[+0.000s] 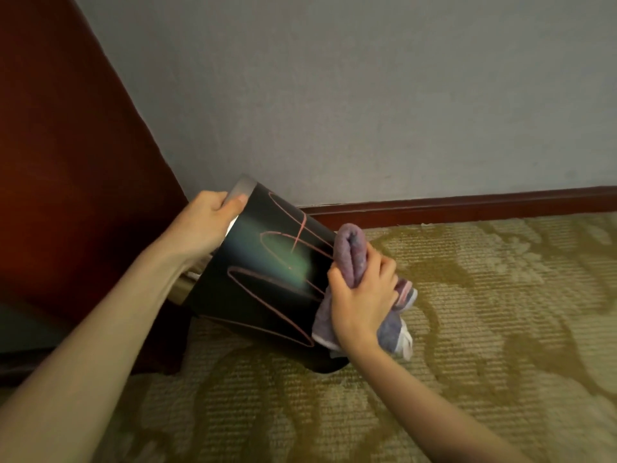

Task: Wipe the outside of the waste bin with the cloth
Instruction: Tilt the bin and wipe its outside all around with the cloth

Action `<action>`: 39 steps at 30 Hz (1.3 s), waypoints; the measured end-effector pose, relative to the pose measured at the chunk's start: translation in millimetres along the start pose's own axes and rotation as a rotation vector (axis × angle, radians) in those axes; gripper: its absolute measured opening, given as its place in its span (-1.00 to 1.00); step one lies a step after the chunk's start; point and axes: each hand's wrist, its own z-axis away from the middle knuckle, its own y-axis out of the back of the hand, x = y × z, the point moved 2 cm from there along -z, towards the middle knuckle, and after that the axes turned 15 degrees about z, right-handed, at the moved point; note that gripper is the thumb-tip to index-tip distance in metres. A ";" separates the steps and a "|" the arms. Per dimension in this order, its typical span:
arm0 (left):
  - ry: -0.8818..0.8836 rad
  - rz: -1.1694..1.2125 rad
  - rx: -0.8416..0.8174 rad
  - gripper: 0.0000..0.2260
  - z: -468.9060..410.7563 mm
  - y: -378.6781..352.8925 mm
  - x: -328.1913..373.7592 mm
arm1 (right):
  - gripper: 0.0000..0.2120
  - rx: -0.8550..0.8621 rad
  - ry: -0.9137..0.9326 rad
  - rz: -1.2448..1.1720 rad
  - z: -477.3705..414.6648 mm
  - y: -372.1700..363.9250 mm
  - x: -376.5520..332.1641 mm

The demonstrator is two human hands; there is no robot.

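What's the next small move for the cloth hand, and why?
Probably drag the cloth in the right hand across the waste bin toward the rim: pink scribbles cover that face, the cloth sits at its base end, and the left hand steadies the tilted bin.

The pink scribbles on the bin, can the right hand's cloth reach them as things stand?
Probably yes: the right hand holds the cloth beside the scribbles, the left hand holds the bin tilted, and nothing lies between.
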 end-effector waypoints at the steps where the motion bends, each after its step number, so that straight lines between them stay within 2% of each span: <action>1: -0.004 0.019 -0.015 -0.59 2.4 -0.7 0.6 | -0.49 -0.020 -0.009 0.005 -6.8 0.7 0.4; 8: -0.049 0.127 -0.104 -0.58 21.2 -7.6 6.2 | -0.70 -0.291 -0.250 0.052 -84.5 -7.3 2.5; 13: -0.074 0.116 -0.090 -0.50 22.8 -11.1 6.6 | -0.61 -0.452 -0.254 -0.047 -105.9 -13.2 2.6; 17: -0.081 0.058 -0.038 -0.52 13.2 -10.6 5.4 | -0.61 -0.400 -0.235 -0.057 -101.4 -15.0 4.9; 21: -0.087 -0.007 -0.001 -0.55 3.6 -10.2 6.9 | -0.83 -0.274 -0.225 -0.088 -79.7 -7.7 2.3; 24: -0.071 -0.045 0.029 -0.51 -3.9 -11.8 9.0 | -0.91 -0.164 -0.213 -0.172 -52.2 -0.8 -4.4; 25: -0.065 -0.054 0.028 -0.49 -6.2 -11.9 9.4 | -0.88 -0.138 -0.196 -0.216 -41.3 0.3 -6.8; 30: -0.023 -0.005 -0.019 -0.46 -12.1 -6.9 3.7 | -0.43 -0.069 -0.099 -0.243 1.9 -2.3 -18.1; 32: -0.005 0.038 -0.049 -0.48 -11.5 -3.8 -1.3 | -0.39 -0.068 -0.069 -0.201 3.4 -2.4 -21.3; 36: -0.010 0.079 -0.046 -0.60 -5.0 -3.3 -3.3 | -0.52 -0.106 -0.113 -0.198 -12.9 -1.7 -21.5; 39: -0.021 0.115 -0.080 -0.64 1.8 -3.6 -0.1 | -0.73 -0.154 -0.164 -0.172 -31.3 -3.4 -22.9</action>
